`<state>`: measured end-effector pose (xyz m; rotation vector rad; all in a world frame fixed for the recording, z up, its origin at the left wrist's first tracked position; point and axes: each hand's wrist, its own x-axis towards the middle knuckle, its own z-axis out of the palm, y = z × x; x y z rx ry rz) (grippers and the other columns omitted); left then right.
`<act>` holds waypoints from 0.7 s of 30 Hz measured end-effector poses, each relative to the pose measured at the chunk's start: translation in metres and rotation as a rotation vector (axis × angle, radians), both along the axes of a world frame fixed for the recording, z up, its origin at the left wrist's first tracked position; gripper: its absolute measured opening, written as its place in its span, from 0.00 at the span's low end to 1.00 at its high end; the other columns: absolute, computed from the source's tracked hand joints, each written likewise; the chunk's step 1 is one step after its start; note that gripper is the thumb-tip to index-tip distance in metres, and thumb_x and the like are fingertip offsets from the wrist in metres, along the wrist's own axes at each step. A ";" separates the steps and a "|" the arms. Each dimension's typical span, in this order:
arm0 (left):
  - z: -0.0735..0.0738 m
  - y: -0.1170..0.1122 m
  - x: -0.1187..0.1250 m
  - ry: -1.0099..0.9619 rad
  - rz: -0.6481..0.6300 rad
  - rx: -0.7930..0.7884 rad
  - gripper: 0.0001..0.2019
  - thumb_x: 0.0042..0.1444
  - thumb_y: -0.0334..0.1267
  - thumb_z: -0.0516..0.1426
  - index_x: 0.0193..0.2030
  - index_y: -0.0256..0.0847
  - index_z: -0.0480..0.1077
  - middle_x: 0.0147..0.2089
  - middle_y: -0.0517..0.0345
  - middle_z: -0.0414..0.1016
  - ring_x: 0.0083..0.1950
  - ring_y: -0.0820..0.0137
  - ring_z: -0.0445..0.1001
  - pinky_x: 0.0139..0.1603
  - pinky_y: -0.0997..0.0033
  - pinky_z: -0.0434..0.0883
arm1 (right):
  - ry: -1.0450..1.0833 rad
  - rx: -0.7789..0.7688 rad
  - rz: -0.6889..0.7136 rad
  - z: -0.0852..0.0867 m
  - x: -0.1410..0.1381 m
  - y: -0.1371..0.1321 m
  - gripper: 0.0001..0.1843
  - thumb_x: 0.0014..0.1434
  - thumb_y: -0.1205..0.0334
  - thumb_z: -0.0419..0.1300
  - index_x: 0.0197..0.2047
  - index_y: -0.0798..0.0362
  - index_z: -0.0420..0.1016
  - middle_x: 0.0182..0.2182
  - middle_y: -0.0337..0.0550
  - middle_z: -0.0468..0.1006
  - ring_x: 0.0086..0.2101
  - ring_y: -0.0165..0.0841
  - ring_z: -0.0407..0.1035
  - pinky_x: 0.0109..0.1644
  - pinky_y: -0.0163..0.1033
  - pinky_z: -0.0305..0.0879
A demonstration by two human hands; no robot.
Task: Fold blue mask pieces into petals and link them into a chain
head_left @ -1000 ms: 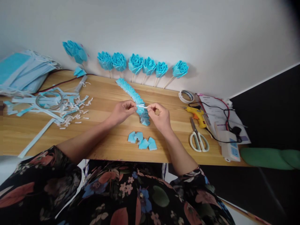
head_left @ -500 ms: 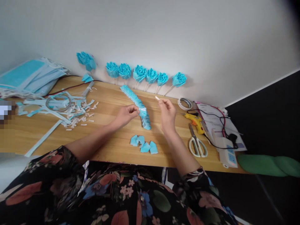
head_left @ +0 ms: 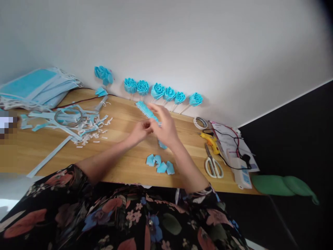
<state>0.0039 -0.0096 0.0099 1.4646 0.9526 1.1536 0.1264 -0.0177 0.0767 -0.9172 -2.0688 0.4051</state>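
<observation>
My left hand (head_left: 142,130) is closed in a pinch on a small blue fabric piece, mostly covered by my fingers. My right hand (head_left: 166,126) reaches across over it, its thumb meeting my left fingertips while other fingers stretch out above. Whatever lies between its fingertips is hidden. Behind and below the hands runs a row of overlapping folded blue fabric pieces (head_left: 144,108), partly covered by my right hand. Nearer to me lie several loose blue folded pieces (head_left: 161,167).
Blue fabric roses on sticks (head_left: 158,91) lean along the wall. Left are stacked face masks (head_left: 31,83), a tape roll (head_left: 68,116) and cut scraps (head_left: 88,135). Right are another tape roll (head_left: 200,123), a yellow glue gun (head_left: 212,142), scissors (head_left: 213,166) and a power strip (head_left: 240,172).
My right hand has moved left from beside the row to meet my left hand. The white strip it held no longer shows. The view has shifted slightly.
</observation>
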 end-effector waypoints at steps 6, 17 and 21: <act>0.006 -0.009 0.000 -0.066 -0.060 -0.023 0.13 0.52 0.47 0.60 0.28 0.39 0.67 0.24 0.64 0.66 0.27 0.75 0.63 0.31 0.74 0.63 | 0.330 -0.482 -0.199 -0.038 0.082 0.000 0.14 0.62 0.54 0.57 0.47 0.49 0.78 0.42 0.45 0.83 0.44 0.36 0.76 0.54 0.48 0.71; 0.005 -0.012 0.003 -0.033 -0.127 -0.019 0.11 0.53 0.45 0.60 0.29 0.39 0.68 0.25 0.63 0.67 0.28 0.74 0.65 0.32 0.73 0.64 | 0.338 -0.653 -0.122 -0.034 0.075 -0.014 0.12 0.52 0.50 0.65 0.30 0.51 0.78 0.26 0.36 0.77 0.28 0.29 0.68 0.34 0.36 0.66; 0.006 -0.013 0.002 0.005 0.045 0.033 0.10 0.54 0.45 0.59 0.33 0.39 0.70 0.28 0.61 0.70 0.30 0.73 0.67 0.33 0.73 0.65 | 0.325 -0.599 -0.171 -0.037 0.074 -0.010 0.12 0.52 0.51 0.64 0.28 0.52 0.76 0.24 0.35 0.75 0.26 0.28 0.66 0.32 0.35 0.63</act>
